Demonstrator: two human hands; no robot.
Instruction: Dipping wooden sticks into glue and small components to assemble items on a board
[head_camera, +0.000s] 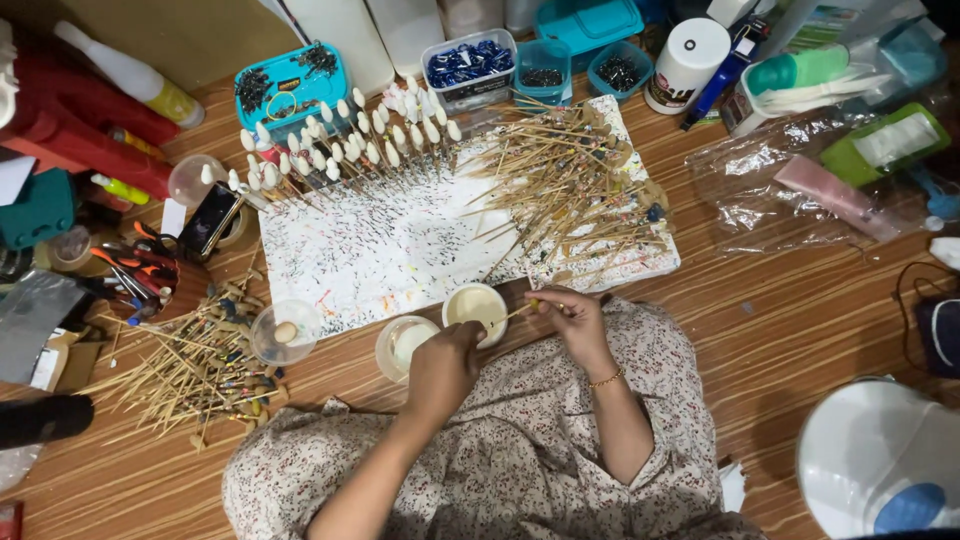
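Observation:
My left hand (443, 368) grips the rim of a small white cup (474, 305) of cream paint, held just in front of my lap. My right hand (570, 318) pinches a thin wooden stick (515, 312) whose end dips toward that cup. Beside it stands a second small cup (402, 343) of white liquid. Ahead lies a paint-speckled white foam board (390, 250). Rows of sticks with white-coated tips (345, 140) stand in its far left part. A heap of sticks with painted beads (575, 190) lies on its right part.
A loose pile of bead sticks (190, 375) lies on the wooden floor at left, near a clear lidded cup (283, 330). Teal bead boxes (290, 85), bottles, scissors (135, 265) and a phone (208, 220) crowd the back and left. Plastic bags (800, 180) lie right, a white fan (880, 460) near right.

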